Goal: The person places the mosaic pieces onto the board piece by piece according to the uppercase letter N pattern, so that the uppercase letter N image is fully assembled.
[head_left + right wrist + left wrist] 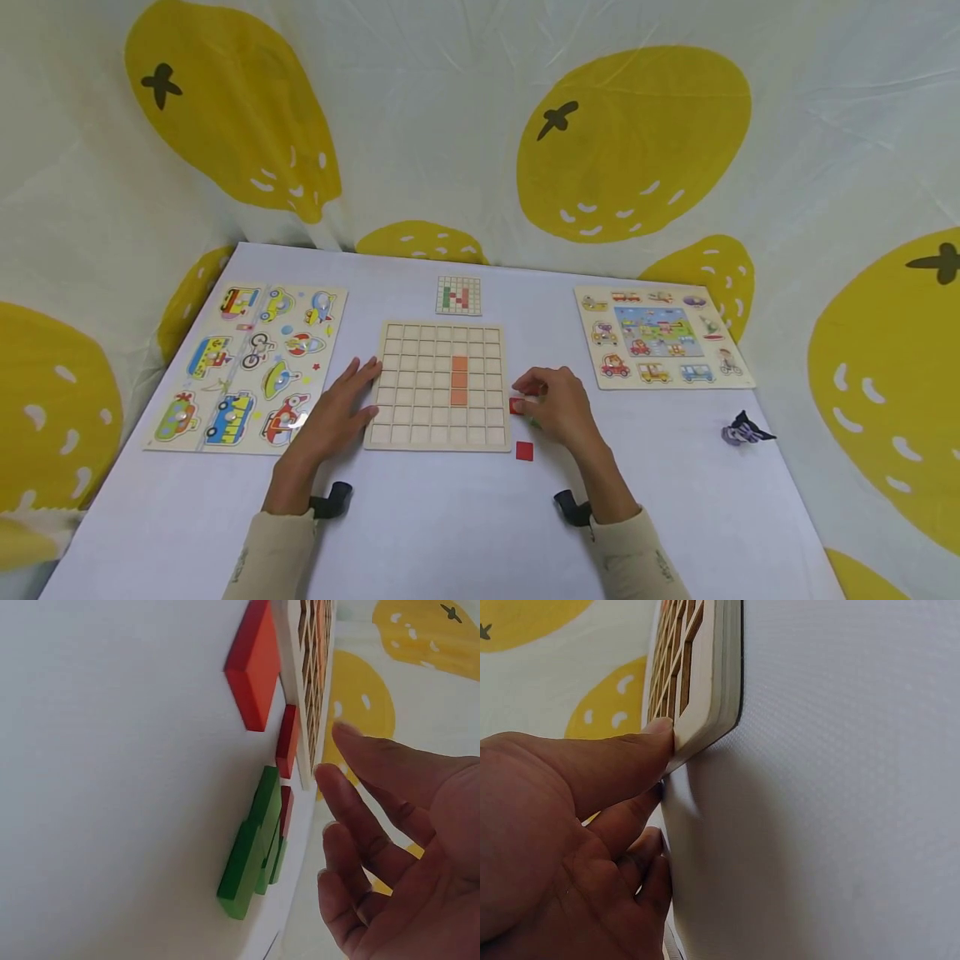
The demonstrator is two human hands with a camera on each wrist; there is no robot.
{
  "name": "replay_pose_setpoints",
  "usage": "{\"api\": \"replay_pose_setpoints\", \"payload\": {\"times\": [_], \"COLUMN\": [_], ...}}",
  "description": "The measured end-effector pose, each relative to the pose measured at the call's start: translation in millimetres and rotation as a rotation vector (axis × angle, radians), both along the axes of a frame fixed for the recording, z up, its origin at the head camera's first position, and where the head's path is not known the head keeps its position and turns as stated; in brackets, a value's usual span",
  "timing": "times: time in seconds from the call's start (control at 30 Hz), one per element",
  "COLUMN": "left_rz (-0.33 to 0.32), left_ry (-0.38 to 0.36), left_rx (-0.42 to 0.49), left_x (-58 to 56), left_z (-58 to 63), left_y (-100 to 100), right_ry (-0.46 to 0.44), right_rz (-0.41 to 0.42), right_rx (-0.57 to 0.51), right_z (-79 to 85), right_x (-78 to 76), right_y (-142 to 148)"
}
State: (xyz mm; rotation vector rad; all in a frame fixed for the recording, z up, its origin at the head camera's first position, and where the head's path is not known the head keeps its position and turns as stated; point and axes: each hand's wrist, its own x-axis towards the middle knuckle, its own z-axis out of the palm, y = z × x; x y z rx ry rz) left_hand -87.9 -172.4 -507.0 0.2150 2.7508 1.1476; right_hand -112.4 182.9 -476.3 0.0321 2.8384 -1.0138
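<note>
A wooden grid board (420, 433) lies on the table, with three orange tiles (459, 379) in one column of its cells. My left hand (337, 412) rests against the board's left edge; in the left wrist view the thumb touches its corner. Right of the board, my right hand (558, 407) is held over loose tiles, its fingers bent loosely and nothing between thumb and fingertips in the right wrist view. One red tile (517, 406) shows by its fingertips, and another red tile (524, 451) lies nearer me. Several green tiles (251, 855) sit under this hand, mostly hidden in the head view.
Behind the board lies a small pattern card (458, 296) with green and red squares. A vehicle puzzle board (247, 379) lies at left, a second picture puzzle (660, 337) at right. Near the right table edge is a crumpled purple-and-black item (745, 430).
</note>
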Motion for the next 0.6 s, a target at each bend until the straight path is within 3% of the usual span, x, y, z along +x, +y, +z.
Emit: {"api": "replay_pose_setpoints", "payload": {"times": [0.27, 0.6], "left_rz": [0.006, 0.005], "left_ry": [-0.004, -0.013], "left_rx": [0.006, 0.008], "left_x": [-0.1, -1.3], "left_z": [-1.6, -1.9], "left_y": [-0.2, 0.8], "right_ry": [0.005, 0.01], "right_rz": [0.08, 0.079], "right_rx": [0.095, 0.165], "right_z": [-8.0, -11.1], "right_x": [1.8, 3.6], "right_y": [1.1, -3.5]}}
